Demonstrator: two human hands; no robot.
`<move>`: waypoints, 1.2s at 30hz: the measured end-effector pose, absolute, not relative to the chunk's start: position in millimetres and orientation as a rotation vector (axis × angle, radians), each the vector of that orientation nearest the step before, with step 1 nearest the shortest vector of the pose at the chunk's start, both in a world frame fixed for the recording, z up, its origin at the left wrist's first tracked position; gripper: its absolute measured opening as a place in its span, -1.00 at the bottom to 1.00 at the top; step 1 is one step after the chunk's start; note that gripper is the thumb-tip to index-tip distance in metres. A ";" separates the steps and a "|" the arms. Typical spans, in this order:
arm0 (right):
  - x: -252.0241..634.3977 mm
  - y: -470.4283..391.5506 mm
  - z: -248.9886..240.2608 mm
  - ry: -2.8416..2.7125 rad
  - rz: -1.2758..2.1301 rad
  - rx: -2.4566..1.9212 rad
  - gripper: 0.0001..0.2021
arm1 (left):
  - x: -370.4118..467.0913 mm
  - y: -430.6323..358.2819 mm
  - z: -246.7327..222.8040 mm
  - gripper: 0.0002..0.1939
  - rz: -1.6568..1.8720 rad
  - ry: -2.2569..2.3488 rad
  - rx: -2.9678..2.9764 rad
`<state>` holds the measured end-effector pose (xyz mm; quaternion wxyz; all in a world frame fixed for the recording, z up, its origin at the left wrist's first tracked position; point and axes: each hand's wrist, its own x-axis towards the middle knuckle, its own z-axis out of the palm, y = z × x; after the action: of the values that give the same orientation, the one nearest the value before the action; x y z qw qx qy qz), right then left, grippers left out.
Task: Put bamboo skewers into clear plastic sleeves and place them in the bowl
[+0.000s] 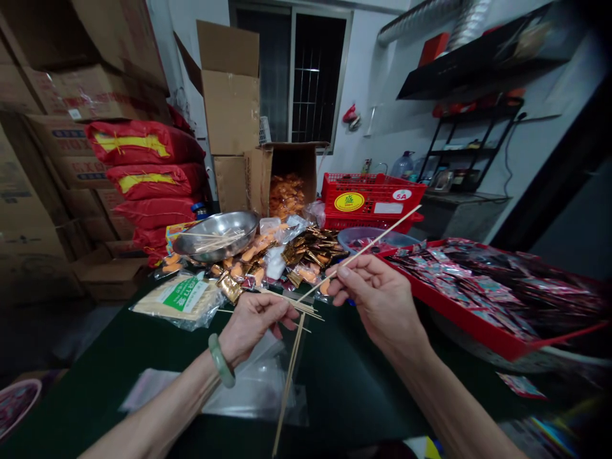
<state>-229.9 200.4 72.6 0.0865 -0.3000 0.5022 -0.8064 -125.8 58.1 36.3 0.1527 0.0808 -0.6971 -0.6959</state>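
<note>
My right hand (377,293) pinches a thin bamboo stick (377,241) that slants up to the right, its lower end near my left fingertips. My left hand (261,322), a green bangle (221,361) on its wrist, has thumb and fingers closed; what lies between them is hidden. Beside its fingertips, several loose bamboo sticks (308,308) cross each other. Longer sticks (288,389) run from there toward me; whether my left fingers grip them I cannot tell. Clear plastic bags (248,389) lie flat below my left hand on the dark green tabletop (354,389).
A pack of sticks (179,298) lies left, by a metal bowl (217,236) holding sticks. Gold wrappers (315,250) and orange pieces (258,247) are heaped behind my hands. A red tray (514,347) of small packets stands right, a red basket (370,191) at the back.
</note>
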 end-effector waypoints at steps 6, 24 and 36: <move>-232.6 196.4 62.5 1.542 -2.358 -0.827 -0.75 | -120.7 62.0 40.0 -0.75 -1.981 -2.010 0.248; -207.9 184.8 15.6 1.857 -1.905 -1.048 -0.86 | -125.1 69.2 42.7 -0.78 -1.976 -1.827 0.337; -240.4 155.0 44.9 1.785 -2.212 -1.184 -0.50 | -145.1 40.6 47.1 -0.74 -1.944 -1.806 0.236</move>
<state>-240.4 155.0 44.9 0.0313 -0.3843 0.5793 -0.7181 -145.1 40.6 47.1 0.2365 0.0859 -0.6586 -0.7092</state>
